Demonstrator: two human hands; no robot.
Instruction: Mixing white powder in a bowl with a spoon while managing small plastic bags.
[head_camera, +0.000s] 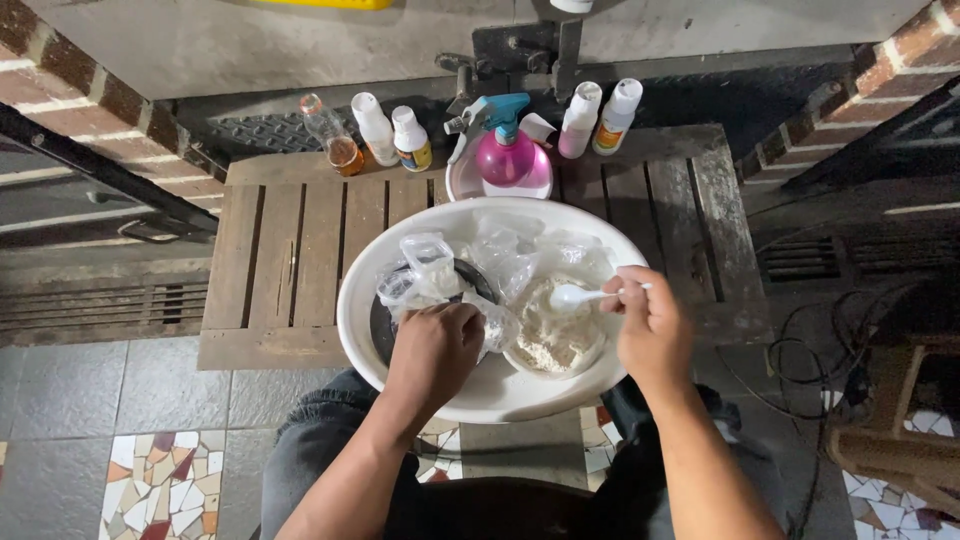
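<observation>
A large white basin rests on a low wooden slatted table. Inside it sit a small bowl of pale powder, a dark round bowl and several crumpled clear plastic bags. My right hand grips a white plastic spoon whose scoop hovers over the powder bowl. My left hand is closed on a small clear plastic bag over the dark bowl, its open top sticking up.
At the table's back edge stand a pink spray bottle in a white dish, several small white bottles and a clear bottle with amber liquid. Brick walls flank both sides. Cables and a wooden stool lie at right.
</observation>
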